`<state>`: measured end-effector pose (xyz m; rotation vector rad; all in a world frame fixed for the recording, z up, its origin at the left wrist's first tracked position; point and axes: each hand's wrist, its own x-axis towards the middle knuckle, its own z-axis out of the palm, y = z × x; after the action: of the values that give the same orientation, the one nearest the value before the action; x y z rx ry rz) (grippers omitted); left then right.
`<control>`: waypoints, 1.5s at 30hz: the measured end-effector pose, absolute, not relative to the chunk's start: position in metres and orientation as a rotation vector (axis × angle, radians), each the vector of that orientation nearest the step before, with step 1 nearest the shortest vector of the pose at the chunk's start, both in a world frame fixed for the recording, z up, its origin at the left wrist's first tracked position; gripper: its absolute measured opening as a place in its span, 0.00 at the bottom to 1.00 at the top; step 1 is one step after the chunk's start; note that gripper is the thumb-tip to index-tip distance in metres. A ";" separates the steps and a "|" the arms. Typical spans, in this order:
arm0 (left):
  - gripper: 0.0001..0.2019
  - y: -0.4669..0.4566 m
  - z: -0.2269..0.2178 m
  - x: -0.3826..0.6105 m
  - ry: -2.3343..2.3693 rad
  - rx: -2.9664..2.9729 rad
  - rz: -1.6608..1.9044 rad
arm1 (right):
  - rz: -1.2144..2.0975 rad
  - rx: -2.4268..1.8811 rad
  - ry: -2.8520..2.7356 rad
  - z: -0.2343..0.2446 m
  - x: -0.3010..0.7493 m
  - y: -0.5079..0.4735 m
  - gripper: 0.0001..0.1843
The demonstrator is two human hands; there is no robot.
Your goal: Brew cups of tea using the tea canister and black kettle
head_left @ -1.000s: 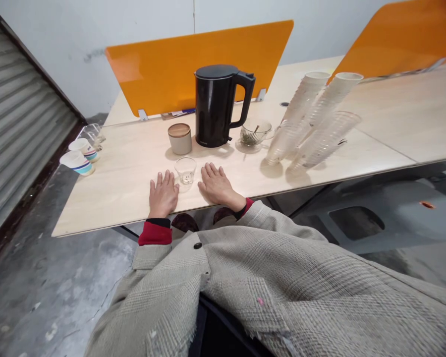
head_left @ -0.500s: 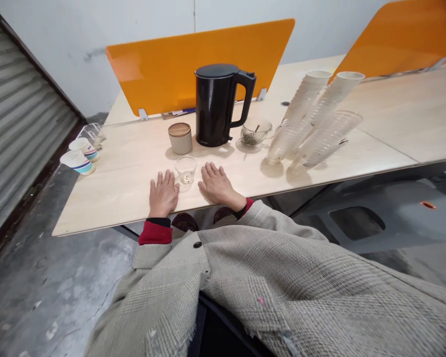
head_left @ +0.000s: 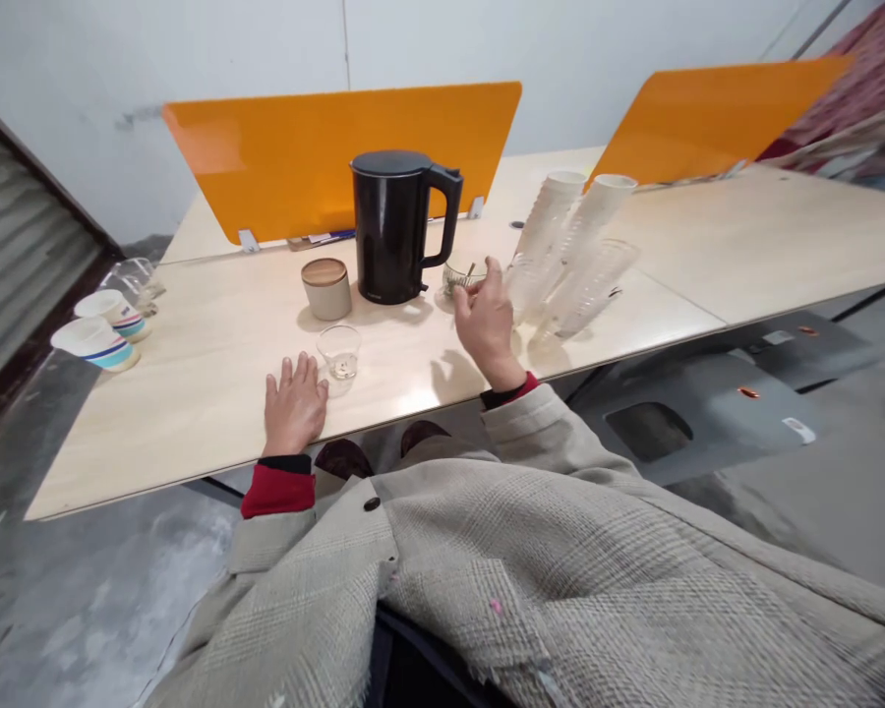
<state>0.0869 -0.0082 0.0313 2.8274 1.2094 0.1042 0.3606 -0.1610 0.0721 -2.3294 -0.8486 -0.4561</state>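
My left hand (head_left: 295,403) lies flat on the table with its fingers spread, holding nothing. Close to its fingertips stands a small clear cup (head_left: 339,352) with a little something at the bottom. Raised off the tabletop, my right hand (head_left: 485,324) has its fingers apart and partly bent, with nothing seen in it. It is in front of a ribbed glass cup (head_left: 453,279) that holds dark green bits and a thin stick-like piece. My hand hides the right side of that cup, so I cannot tell whether they touch.
A black kettle (head_left: 390,231) and a lidded grey jar (head_left: 327,292) stand behind the clear cup. Leaning stacks of plastic cups (head_left: 560,246) are on the right. Paper cups (head_left: 99,344) sit at the left edge; orange dividers (head_left: 280,162) stand at the back.
My right hand has lifted off the table and moved right, up to the ribbed glass cup. The left hand stays flat. My view has turned a little to the right.
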 end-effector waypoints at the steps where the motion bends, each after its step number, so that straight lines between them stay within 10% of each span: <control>1: 0.33 -0.008 0.031 0.087 1.211 2.826 0.106 | -0.492 -2.364 -0.813 0.079 0.374 -0.160 0.36; 15: 0.33 -0.009 0.029 0.087 1.211 2.833 0.116 | -0.473 -2.605 -0.701 0.107 0.412 -0.134 0.22; 26: 0.32 -0.010 0.029 0.087 1.219 2.860 0.111 | -0.913 -1.696 -0.923 0.113 0.362 -0.209 0.21; 45: 0.33 -0.017 0.031 0.086 1.187 2.817 0.089 | -0.530 -1.421 -1.724 0.104 0.275 -0.179 0.12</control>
<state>0.0856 -0.0165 0.0310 2.8169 1.1874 0.0890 0.2755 -0.1791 0.1044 -1.4207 -1.7243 -0.5297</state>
